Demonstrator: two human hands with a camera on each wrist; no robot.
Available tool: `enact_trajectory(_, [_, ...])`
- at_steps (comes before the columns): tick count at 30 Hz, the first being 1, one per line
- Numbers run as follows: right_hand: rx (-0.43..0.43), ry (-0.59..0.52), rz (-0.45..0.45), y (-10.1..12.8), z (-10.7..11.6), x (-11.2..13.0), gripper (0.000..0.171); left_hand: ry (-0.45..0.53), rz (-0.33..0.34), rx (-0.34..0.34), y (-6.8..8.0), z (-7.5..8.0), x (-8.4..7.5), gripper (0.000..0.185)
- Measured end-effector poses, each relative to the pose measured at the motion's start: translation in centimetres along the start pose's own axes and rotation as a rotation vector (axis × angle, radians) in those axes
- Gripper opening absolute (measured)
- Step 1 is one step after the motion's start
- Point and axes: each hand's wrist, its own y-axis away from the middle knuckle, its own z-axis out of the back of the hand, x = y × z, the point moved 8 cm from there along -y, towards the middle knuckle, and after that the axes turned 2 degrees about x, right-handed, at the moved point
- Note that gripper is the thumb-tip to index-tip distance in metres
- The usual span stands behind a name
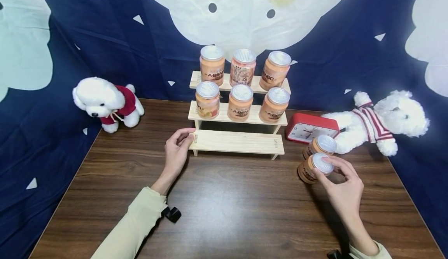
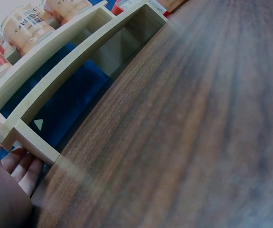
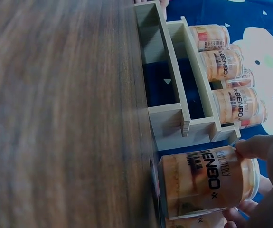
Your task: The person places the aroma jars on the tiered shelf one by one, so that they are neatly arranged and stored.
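Observation:
My left hand (image 1: 177, 150) holds the left end of the lowest step of a pale wooden tiered rack (image 1: 238, 141), its fingers beside the end leg in the left wrist view. At the right, my right hand (image 1: 344, 185) grips an orange jar (image 3: 207, 183) near its clear ribbed lid (image 1: 322, 163), thumb on one side and fingers on the other. Right behind it stands a second orange jar (image 1: 311, 149), partly hidden. Three similar jars, including a middle one (image 1: 240, 103), line the rack's middle step, and three more, including one (image 1: 243, 67), the top step. The lowest step is bare.
A red alarm clock (image 1: 309, 128) stands right of the rack, behind the two jars. Beyond it a white plush toy in a striped top (image 1: 376, 123) lies on the brown wooden table (image 1: 224, 204). A white plush dog (image 1: 108, 103) sits at left. Blue patterned cloth (image 1: 119, 37) hangs behind.

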Motion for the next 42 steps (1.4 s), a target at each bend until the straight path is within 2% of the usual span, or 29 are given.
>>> enact_trajectory(11, [-0.013,-0.058,0.084,-0.2,0.3,1.5,0.042,0.0,-0.001,-0.002,-0.1,0.0,-0.1,0.021])
enact_trajectory(20, [-0.055,-0.198,0.17,-0.6,-0.2,6.8,0.037,-0.006,0.003,-0.002,-0.1,0.0,-0.2,0.021])
enact_trajectory(24, [-0.058,-0.231,0.202,-0.6,-0.4,7.8,0.035,-0.007,0.006,0.003,-0.2,-0.2,-0.1,0.02])
enact_trajectory(35, [-0.008,-0.336,0.267,-1.7,-1.9,7.2,0.04,0.004,-0.008,0.012,-0.2,-0.1,0.1,0.021])
enact_trajectory(42, [0.062,-0.395,0.32,-1.9,-3.6,8.4,0.04,-0.007,-0.004,0.005,-0.1,0.0,0.2,0.021])
